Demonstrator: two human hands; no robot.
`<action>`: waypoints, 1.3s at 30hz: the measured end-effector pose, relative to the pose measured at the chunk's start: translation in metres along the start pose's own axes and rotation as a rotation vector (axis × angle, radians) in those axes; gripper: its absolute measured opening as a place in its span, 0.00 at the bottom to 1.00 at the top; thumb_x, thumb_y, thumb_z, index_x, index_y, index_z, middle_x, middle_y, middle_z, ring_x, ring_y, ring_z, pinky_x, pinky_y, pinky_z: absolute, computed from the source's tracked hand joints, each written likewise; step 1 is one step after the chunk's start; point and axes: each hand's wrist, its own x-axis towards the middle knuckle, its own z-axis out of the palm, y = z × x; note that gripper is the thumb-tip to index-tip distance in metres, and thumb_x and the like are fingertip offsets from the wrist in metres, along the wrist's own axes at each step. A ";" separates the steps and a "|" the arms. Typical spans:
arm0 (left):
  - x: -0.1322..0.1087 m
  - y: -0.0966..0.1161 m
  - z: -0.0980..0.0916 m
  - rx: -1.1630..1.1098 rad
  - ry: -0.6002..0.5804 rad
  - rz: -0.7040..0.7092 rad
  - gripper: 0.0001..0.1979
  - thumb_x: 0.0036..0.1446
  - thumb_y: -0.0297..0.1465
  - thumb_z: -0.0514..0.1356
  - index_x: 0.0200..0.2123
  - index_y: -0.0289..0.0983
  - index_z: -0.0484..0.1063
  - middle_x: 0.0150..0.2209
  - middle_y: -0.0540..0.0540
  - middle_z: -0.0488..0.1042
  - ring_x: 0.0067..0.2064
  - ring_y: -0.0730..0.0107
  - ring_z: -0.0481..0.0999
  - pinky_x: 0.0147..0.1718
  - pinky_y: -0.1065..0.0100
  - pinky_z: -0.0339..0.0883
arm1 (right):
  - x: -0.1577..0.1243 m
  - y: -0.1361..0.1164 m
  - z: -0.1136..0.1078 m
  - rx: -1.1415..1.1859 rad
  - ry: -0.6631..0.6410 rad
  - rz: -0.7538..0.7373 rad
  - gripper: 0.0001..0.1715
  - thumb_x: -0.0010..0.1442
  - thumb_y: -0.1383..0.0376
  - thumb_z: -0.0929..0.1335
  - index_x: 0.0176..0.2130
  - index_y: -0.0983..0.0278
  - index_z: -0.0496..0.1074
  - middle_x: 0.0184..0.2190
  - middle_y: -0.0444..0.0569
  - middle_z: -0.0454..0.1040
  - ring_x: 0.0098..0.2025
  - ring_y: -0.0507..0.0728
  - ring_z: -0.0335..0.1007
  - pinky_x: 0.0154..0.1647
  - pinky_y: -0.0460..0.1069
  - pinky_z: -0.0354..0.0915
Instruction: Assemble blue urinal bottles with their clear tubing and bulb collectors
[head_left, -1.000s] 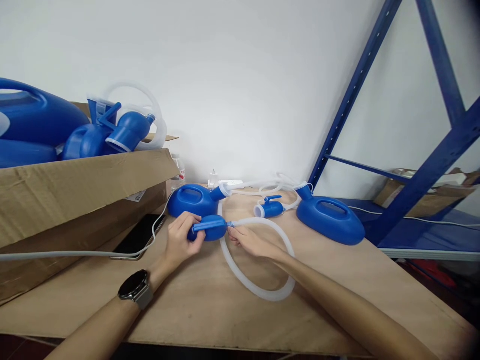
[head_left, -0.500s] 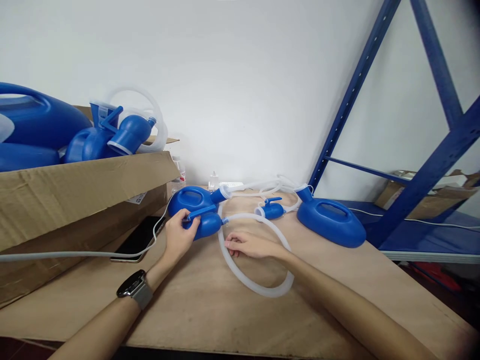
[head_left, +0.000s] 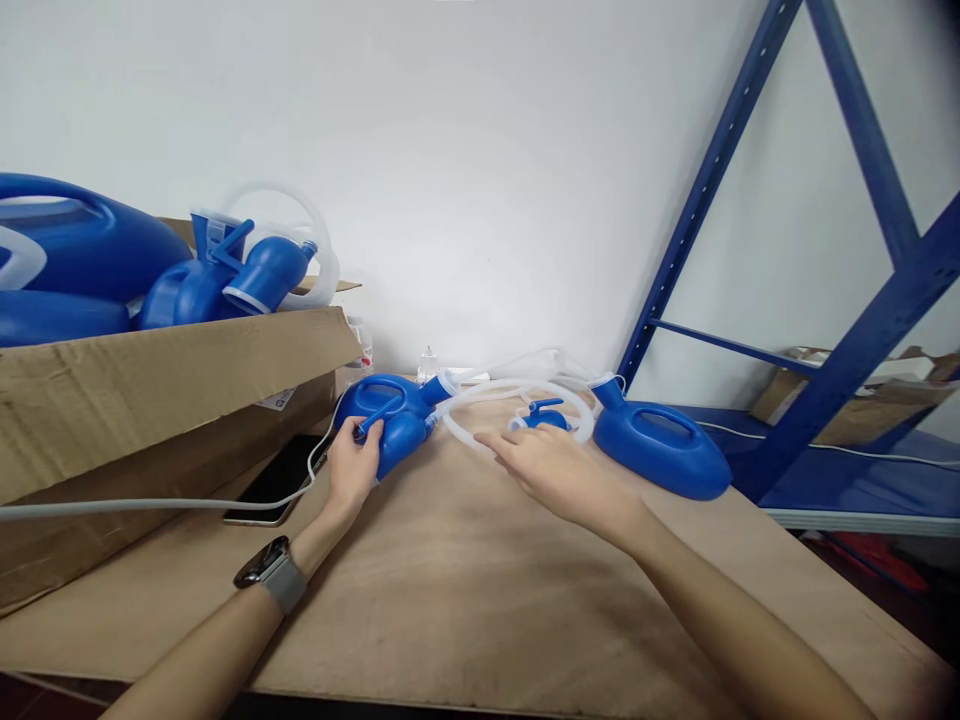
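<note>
My left hand (head_left: 354, 462) grips a blue plastic spout piece (head_left: 402, 438) by its stick-like handle, thumb and fingers closed around it. A translucent white hose (head_left: 459, 432) runs from the nozzle of this piece and curves in a loop to the right. Over the near side of that loop lies my right hand (head_left: 559, 470), palm down, with the index finger stretched out at the hose; its other fingers are partly hidden. Behind the held piece sits a blue jug (head_left: 386, 392) with a white-rimmed neck. Beyond my right hand is another small blue spout piece (head_left: 546, 415), partly covered.
A second blue jug (head_left: 664, 450) lies at the right, by a blue metal rack (head_left: 701, 200). An open cardboard box (head_left: 180, 365) of blue jugs and spouts stands at the left. A phone (head_left: 274, 485) and a grey cable (head_left: 150, 508) lie beside it on the wooden table (head_left: 450, 600).
My right hand has moved forward and right, turning palm down. The hose loop has shifted away toward the back. My left hand has tilted the spout piece, its nozzle now pointing farther back.
</note>
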 end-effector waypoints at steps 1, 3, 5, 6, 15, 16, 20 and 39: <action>0.001 -0.003 0.001 0.031 -0.015 0.014 0.16 0.60 0.47 0.56 0.38 0.40 0.71 0.33 0.48 0.73 0.34 0.61 0.72 0.39 0.61 0.68 | -0.002 -0.003 -0.005 -0.007 0.069 -0.020 0.30 0.64 0.77 0.61 0.60 0.58 0.70 0.44 0.57 0.79 0.45 0.65 0.75 0.52 0.62 0.63; 0.004 -0.008 0.003 0.072 -0.030 0.044 0.17 0.61 0.47 0.55 0.37 0.40 0.71 0.37 0.44 0.73 0.40 0.56 0.74 0.45 0.56 0.69 | -0.004 -0.007 -0.010 -0.001 0.221 -0.049 0.30 0.66 0.76 0.60 0.62 0.55 0.68 0.51 0.56 0.77 0.53 0.66 0.71 0.61 0.67 0.56; 0.007 -0.013 0.004 0.083 -0.031 0.066 0.17 0.62 0.47 0.54 0.38 0.39 0.71 0.42 0.41 0.73 0.47 0.52 0.74 0.52 0.52 0.67 | -0.001 -0.008 -0.009 0.020 0.357 -0.043 0.28 0.69 0.73 0.60 0.61 0.51 0.68 0.51 0.52 0.78 0.55 0.65 0.68 0.67 0.71 0.46; 0.009 -0.015 0.005 0.087 -0.031 0.074 0.17 0.63 0.47 0.53 0.39 0.39 0.71 0.44 0.40 0.72 0.51 0.51 0.73 0.55 0.50 0.65 | 0.002 -0.006 -0.008 0.040 0.421 -0.024 0.26 0.70 0.71 0.60 0.60 0.50 0.70 0.49 0.51 0.79 0.55 0.65 0.68 0.68 0.72 0.42; 0.026 -0.034 0.006 0.149 -0.110 0.089 0.18 0.64 0.44 0.52 0.41 0.38 0.74 0.64 0.33 0.64 0.68 0.42 0.60 0.67 0.45 0.52 | 0.069 0.043 0.000 0.380 1.026 0.243 0.18 0.71 0.55 0.60 0.52 0.58 0.71 0.50 0.53 0.75 0.54 0.62 0.67 0.67 0.65 0.52; 0.029 -0.036 0.006 0.152 -0.123 0.091 0.19 0.64 0.44 0.51 0.42 0.37 0.74 0.64 0.33 0.65 0.67 0.43 0.61 0.66 0.46 0.52 | 0.077 0.047 0.000 0.491 1.028 0.252 0.18 0.71 0.55 0.60 0.53 0.59 0.69 0.50 0.54 0.75 0.54 0.62 0.69 0.63 0.61 0.59; 0.033 -0.040 0.006 0.155 -0.159 0.107 0.21 0.64 0.44 0.50 0.46 0.37 0.73 0.56 0.33 0.73 0.61 0.45 0.70 0.63 0.47 0.59 | 0.098 0.055 0.010 0.754 0.770 0.247 0.20 0.68 0.54 0.63 0.55 0.61 0.68 0.43 0.51 0.76 0.45 0.58 0.73 0.49 0.53 0.67; 0.052 -0.041 0.009 -0.121 -0.257 0.057 0.37 0.62 0.44 0.57 0.71 0.39 0.53 0.71 0.37 0.55 0.71 0.46 0.56 0.69 0.48 0.48 | 0.108 0.132 0.054 0.649 0.486 0.547 0.35 0.71 0.53 0.53 0.69 0.66 0.60 0.63 0.61 0.67 0.66 0.65 0.62 0.68 0.59 0.54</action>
